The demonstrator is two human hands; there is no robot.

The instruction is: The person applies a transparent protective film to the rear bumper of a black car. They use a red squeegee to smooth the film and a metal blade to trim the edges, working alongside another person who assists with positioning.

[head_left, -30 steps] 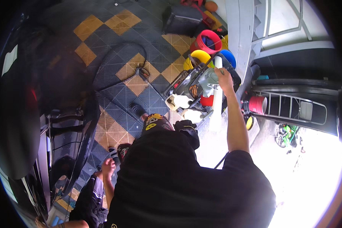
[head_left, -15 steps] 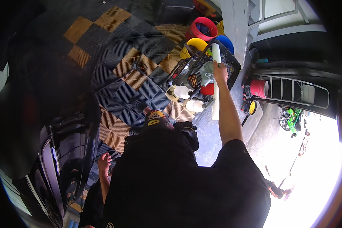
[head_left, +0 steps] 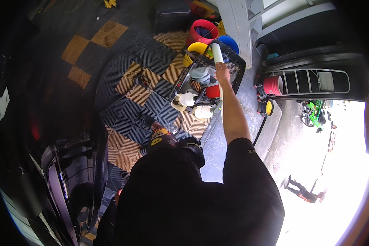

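My right arm reaches out to the black mesh cart (head_left: 237, 61). My right hand (head_left: 222, 74) is closed around a long white tube (head_left: 217, 52) running along the cart's near side. On the cart, beside that hand, lie a grey cloth (head_left: 201, 74) and a red object (head_left: 212, 91). Two white spray bottles (head_left: 187, 99) hang at the cart's end, heads toward the cart. Only a sliver of my left hand (head_left: 118, 194) shows at my side by my dark shirt; its fingers are hidden.
Red (head_left: 203, 32), yellow (head_left: 196, 51) and blue (head_left: 228, 44) buckets stand beyond the cart. A hose (head_left: 101, 69) curves over the tiled floor. An open car door (head_left: 71, 176) is at left. A ladder (head_left: 311, 80) and green bike (head_left: 314, 115) are at right; a person (head_left: 305, 192) stands outside.
The view has shifted, and the cart sits slightly further left in it. My right hand stays on the white tube. My left hand has dropped back mostly out of sight. The grey cloth looks more spread out.
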